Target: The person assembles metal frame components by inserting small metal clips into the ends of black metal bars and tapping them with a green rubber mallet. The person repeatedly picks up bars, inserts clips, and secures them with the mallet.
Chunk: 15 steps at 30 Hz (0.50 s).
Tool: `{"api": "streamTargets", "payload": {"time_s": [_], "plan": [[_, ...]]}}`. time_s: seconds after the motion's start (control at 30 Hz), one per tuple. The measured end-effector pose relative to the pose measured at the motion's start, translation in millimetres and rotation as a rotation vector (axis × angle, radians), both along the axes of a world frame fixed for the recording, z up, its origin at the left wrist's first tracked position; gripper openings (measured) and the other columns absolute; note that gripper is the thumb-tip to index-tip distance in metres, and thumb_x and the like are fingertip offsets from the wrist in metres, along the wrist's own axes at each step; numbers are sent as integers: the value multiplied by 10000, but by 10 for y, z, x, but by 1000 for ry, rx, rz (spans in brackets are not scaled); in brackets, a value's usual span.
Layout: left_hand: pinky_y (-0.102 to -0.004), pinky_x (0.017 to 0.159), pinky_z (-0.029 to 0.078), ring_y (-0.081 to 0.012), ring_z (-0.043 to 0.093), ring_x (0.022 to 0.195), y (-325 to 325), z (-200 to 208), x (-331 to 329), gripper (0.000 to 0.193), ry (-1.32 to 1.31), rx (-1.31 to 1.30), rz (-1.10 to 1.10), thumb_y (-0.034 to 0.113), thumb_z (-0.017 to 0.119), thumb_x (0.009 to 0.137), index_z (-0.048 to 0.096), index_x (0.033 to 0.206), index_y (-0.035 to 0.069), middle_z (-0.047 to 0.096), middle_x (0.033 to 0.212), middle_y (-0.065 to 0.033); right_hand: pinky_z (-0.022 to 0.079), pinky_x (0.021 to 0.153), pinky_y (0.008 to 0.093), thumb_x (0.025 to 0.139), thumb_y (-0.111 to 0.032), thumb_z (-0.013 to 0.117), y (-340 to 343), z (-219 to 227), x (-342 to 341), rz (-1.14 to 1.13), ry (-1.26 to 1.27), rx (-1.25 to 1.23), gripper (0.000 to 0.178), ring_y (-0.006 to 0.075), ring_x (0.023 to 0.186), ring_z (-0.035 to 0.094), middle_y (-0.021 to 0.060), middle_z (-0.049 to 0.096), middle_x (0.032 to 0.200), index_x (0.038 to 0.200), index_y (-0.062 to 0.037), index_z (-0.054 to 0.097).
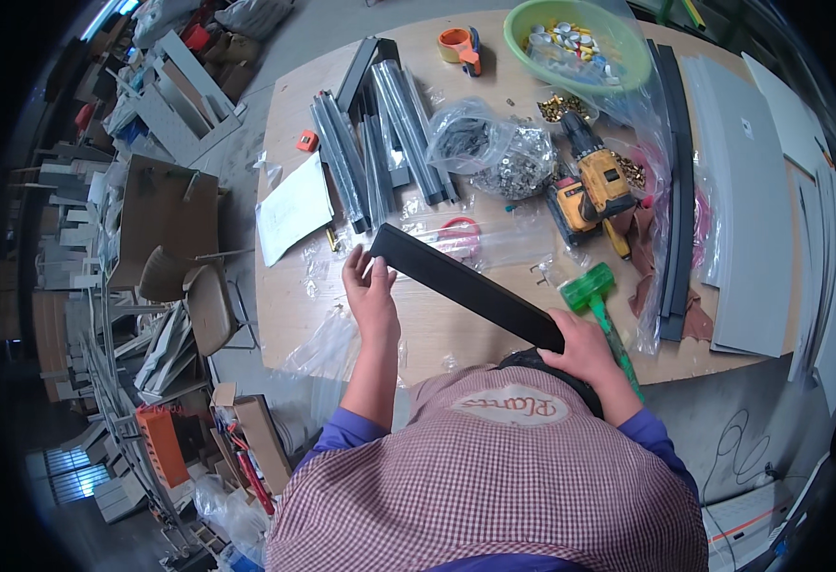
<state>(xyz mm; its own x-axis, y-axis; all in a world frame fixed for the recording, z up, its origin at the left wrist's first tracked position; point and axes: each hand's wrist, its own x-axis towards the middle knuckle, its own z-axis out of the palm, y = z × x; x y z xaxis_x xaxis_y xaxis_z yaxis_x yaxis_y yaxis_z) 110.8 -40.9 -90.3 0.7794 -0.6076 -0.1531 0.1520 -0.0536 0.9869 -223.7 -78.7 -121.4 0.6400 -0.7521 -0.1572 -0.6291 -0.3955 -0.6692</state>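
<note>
Above the pale wooden table [432,334], a long, straight-edged, matte-black rectangular bar [468,292] slants; the right hand [578,349] clamps its near end, the left hand [372,294], fingers apart, meets the far end.

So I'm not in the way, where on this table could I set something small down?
Bare wood shows beyond the orange tape measure, left of the grey profiles. Another patch lies between the left forearm and the near side of the black bar. It's crowded around the drill, the hardware bags and the green basin.
</note>
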Motion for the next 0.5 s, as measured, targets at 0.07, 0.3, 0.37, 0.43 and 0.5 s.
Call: {"api": "streamTargets", "payload": {"time_s": [0.07, 0.3, 0.37, 0.43, 0.5], "plan": [[-279, 828, 543, -145, 587, 1071, -28, 64, -19, 402, 52, -27, -75, 128, 575, 995, 452, 1373, 66, 550, 1269, -100, 515, 857, 441, 714, -350, 773, 4, 6, -3, 3, -34, 1, 694, 339, 1047, 627, 168, 641, 1161, 1290, -56, 522], [-254, 785, 554, -104, 614, 952, -58, 209, -66, 335, 60, -128, -117, 87, 576, 990, 510, 1319, 72, 603, 1159, -56, 509, 902, 442, 716, -357, 772, -7, 42, -32, 3, -46, 80, 699, 370, 1076, 619, 205, 633, 1188, 1288, -43, 520], [-243, 766, 545, -102, 607, 921, -55, 243, -80, 342, 57, -146, -119, 80, 588, 982, 508, 1314, 58, 584, 1152, -63, 508, 904, 445, 719, -362, 770, -12, 54, -23, 8, -56, 113, 703, 377, 1070, 620, 212, 635, 1183, 1290, -40, 518], [-230, 737, 528, -106, 596, 879, -57, 284, -94, 356, 62, -164, -113, 71, 601, 972, 500, 1311, 33, 546, 1154, -79, 508, 904, 448, 722, -366, 768, -15, 66, -11, 10, -48, 141, 703, 383, 1064, 622, 217, 636, 1177, 1291, -38, 517], [-275, 786, 515, -152, 591, 937, -60, 340, -98, 391, 73, -150, -122, 68, 639, 941, 498, 1303, 25, 541, 1167, -102, 509, 903, 451, 726, -369, 764, -18, 81, -5, 0, -3, 168, 700, 388, 1059, 624, 222, 638, 1171, 1290, -36, 517]]}}
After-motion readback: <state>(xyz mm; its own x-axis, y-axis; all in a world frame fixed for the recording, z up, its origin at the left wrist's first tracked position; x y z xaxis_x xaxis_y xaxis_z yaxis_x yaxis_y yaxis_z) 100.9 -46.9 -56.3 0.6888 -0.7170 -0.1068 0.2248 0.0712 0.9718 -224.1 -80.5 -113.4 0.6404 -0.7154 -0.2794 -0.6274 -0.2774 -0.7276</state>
